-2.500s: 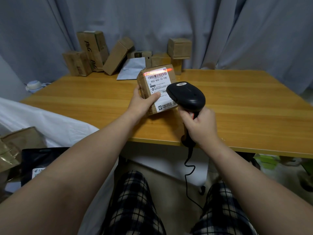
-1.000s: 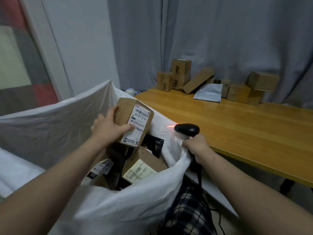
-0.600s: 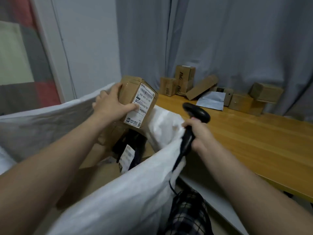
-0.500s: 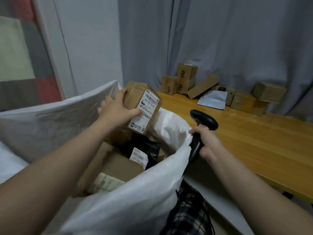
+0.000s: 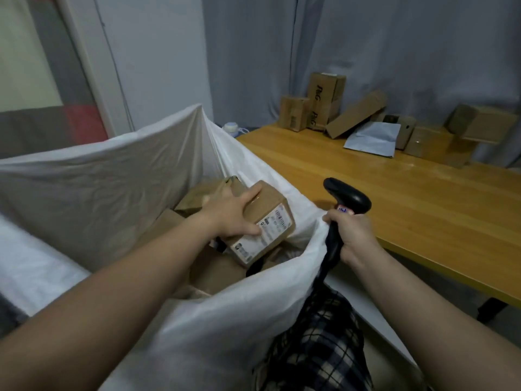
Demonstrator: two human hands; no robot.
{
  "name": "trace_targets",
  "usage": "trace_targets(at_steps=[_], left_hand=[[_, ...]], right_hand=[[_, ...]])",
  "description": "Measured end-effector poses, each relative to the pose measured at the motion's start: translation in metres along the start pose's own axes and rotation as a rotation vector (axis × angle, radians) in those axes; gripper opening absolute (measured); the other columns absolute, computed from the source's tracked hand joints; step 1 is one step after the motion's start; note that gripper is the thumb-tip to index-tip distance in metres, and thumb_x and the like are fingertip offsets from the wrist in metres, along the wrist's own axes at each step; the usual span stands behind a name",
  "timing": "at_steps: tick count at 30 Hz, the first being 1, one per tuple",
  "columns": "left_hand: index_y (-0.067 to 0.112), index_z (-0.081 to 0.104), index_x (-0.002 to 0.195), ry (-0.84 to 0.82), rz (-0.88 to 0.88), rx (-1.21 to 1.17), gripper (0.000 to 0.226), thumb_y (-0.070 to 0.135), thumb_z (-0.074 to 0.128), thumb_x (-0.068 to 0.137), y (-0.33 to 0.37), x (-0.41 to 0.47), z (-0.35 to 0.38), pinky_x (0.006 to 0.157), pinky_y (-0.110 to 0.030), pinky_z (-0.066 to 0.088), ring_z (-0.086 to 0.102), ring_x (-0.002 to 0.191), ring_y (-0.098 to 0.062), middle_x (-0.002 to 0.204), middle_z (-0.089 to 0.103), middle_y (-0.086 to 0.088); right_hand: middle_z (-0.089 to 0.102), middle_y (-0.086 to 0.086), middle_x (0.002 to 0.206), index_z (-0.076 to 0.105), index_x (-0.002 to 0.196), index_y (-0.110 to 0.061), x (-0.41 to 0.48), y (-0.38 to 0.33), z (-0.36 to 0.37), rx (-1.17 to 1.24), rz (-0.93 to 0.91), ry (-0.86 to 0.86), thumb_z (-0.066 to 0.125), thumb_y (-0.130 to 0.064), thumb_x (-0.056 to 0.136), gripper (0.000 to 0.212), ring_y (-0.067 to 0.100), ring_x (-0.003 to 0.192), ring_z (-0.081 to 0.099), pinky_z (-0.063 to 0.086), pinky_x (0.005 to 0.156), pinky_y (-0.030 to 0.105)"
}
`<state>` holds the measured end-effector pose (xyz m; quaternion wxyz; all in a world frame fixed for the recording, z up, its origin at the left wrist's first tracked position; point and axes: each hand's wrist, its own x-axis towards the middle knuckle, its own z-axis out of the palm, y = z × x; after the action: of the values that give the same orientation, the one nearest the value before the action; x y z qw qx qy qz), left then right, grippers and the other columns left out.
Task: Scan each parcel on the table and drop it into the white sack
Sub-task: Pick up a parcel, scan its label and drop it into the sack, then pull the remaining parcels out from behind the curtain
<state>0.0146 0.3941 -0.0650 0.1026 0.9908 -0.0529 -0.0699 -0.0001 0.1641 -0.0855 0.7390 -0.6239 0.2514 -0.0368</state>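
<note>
My left hand [image 5: 231,214] grips a small brown cardboard parcel [image 5: 265,221] with a white label, low inside the mouth of the white sack [image 5: 112,187], on top of other brown parcels. My right hand [image 5: 353,235] holds the black barcode scanner [image 5: 346,198] by its handle and pinches the sack's right rim against it. Several more cardboard parcels [image 5: 324,108] and a grey mailer bag [image 5: 372,138] lie at the far edge of the wooden table [image 5: 408,198].
The sack stands left of the table, with its near rim across my lap in plaid trousers [image 5: 315,348]. Grey curtains [image 5: 366,46] hang behind the table. A small white object [image 5: 231,128] sits at the table's far left corner. A table leg [image 5: 490,309] stands at right.
After the scan at the table, my left hand carried the parcel left over the sack and has now lowered it inside. My right hand with the scanner came to the sack's rim.
</note>
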Motion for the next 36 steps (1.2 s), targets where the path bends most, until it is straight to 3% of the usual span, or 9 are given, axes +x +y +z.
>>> trace_targets(at_steps=[5,9,12,16,21,24,27,32,36], left_hand=[[0.054,0.0,0.147,-0.173,-0.1,0.289,0.097,0.067,0.063,0.074,-0.034,-0.027,-0.006,0.1,-0.045,0.028,0.041,0.125,-0.037,0.142,0.032,-0.017],[0.046,0.018,0.148,-0.063,-0.021,0.426,0.089,0.073,0.059,0.074,-0.008,-0.026,-0.001,0.105,-0.052,0.02,0.04,0.124,-0.039,0.139,0.036,-0.014],[0.039,0.034,0.143,0.028,0.049,0.36,0.077,0.078,0.048,0.078,0.008,-0.022,0.0,0.103,-0.052,0.022,0.039,0.125,-0.036,0.136,0.039,-0.012],[0.033,0.038,0.142,0.216,0.149,0.235,0.065,0.068,0.043,0.087,0.033,-0.009,-0.003,0.102,-0.046,0.026,0.04,0.126,-0.028,0.136,0.042,-0.006],[0.029,0.046,0.137,0.311,0.285,-0.022,0.049,0.05,0.049,0.093,0.088,0.023,0.003,0.102,-0.039,0.027,0.043,0.125,-0.022,0.132,0.047,-0.002],[0.027,0.049,0.136,0.301,0.361,-0.079,0.047,0.048,0.05,0.094,0.129,0.053,0.004,0.102,-0.038,0.027,0.044,0.124,-0.021,0.129,0.049,-0.001],[0.027,0.049,0.134,0.266,0.407,-0.097,0.044,0.046,0.05,0.094,0.167,0.086,0.007,0.101,-0.037,0.028,0.044,0.124,-0.022,0.13,0.049,-0.001],[0.027,0.049,0.135,0.191,0.433,-0.093,0.044,0.045,0.05,0.095,0.225,0.136,0.015,0.102,-0.039,0.03,0.045,0.125,-0.023,0.132,0.048,-0.003],[0.026,0.05,0.134,0.141,0.436,-0.111,0.043,0.044,0.05,0.095,0.263,0.164,0.028,0.102,-0.038,0.031,0.044,0.126,-0.024,0.133,0.048,-0.003]], right_hand=[[0.056,0.008,0.077,0.058,0.095,-0.005,0.005,0.002,-0.009,-0.067,-0.107,0.063,0.066,-0.002,0.079,0.018,0.025,0.074,0.057,0.041,0.057,0.029],[0.056,0.011,0.078,0.058,0.089,-0.006,-0.003,0.008,-0.006,-0.171,-0.178,-0.005,0.065,-0.003,0.081,0.011,0.026,0.072,0.057,0.043,0.06,0.03],[0.058,0.014,0.076,0.056,0.078,-0.008,-0.007,0.007,-0.012,-0.25,-0.249,-0.085,0.065,-0.006,0.083,0.011,0.029,0.075,0.06,0.045,0.065,0.033],[0.069,0.013,0.083,0.065,0.087,-0.017,-0.003,0.001,-0.028,-0.173,-0.28,-0.19,0.071,-0.017,0.086,0.005,0.025,0.08,0.069,0.054,0.075,0.039],[0.057,0.005,0.064,0.063,0.088,-0.012,0.024,-0.02,-0.069,0.061,-0.197,-0.16,0.07,-0.025,0.086,0.015,0.021,0.059,0.056,0.047,0.06,0.034],[0.059,0.002,0.064,0.064,0.084,-0.013,0.05,-0.042,-0.107,0.132,-0.064,-0.141,0.068,-0.039,0.082,0.027,0.017,0.057,0.055,0.045,0.063,0.03],[0.061,0.0,0.067,0.067,0.083,-0.013,0.079,-0.052,-0.143,0.224,0.034,-0.137,0.076,-0.052,0.065,0.044,0.015,0.057,0.055,0.047,0.057,0.027],[0.06,0.002,0.068,0.064,0.093,-0.01,0.111,-0.064,-0.19,0.215,0.043,0.038,0.068,-0.037,0.083,0.03,0.015,0.054,0.055,0.048,0.054,0.029],[0.059,0.008,0.063,0.058,0.097,-0.01,0.13,-0.075,-0.206,0.11,0.029,0.119,0.069,-0.031,0.086,0.026,0.018,0.049,0.059,0.052,0.047,0.028]])
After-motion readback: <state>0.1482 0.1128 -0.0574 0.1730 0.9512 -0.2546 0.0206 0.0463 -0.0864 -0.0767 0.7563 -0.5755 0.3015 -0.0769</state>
